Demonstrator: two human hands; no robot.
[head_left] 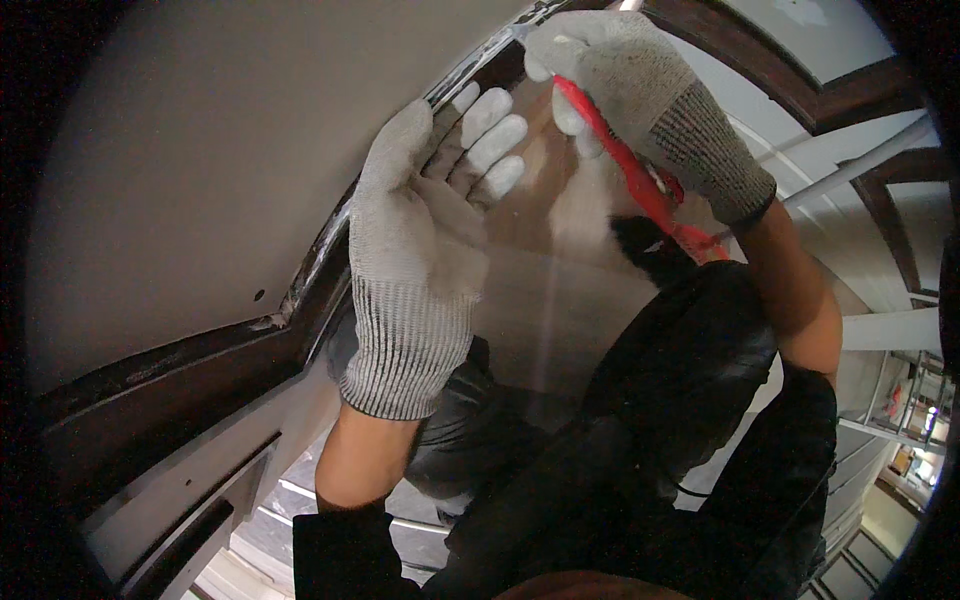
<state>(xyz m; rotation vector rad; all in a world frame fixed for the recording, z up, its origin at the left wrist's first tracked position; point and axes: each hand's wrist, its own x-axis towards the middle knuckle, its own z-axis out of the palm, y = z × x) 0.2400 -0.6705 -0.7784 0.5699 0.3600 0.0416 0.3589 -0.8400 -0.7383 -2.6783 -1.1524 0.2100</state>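
Note:
A grey knit work glove covers my left hand (435, 185), palm turned up and fingers apart, slightly bent, with nothing in them. It lies along a dark trim strip (335, 245) that has whitish smears on its edge. Higher up and to the right, my gloved right hand (615, 75) is closed at the far end of the same trim. A long, narrow red strip-like thing (640, 185) runs from its fingers down past the wrist toward my knee; its exact kind cannot be made out. Something small and greyish shows at the fingertips, too unclear to name.
A broad grey panel (220, 150) fills the left, bordered by dark moulding (170, 370). Under my hands and legs is a smooth brownish board (550, 300). White surfaces with dark frames (760, 60) and a pale pole (860, 165) stand right; metal scaffold bars (885, 430) show farther off.

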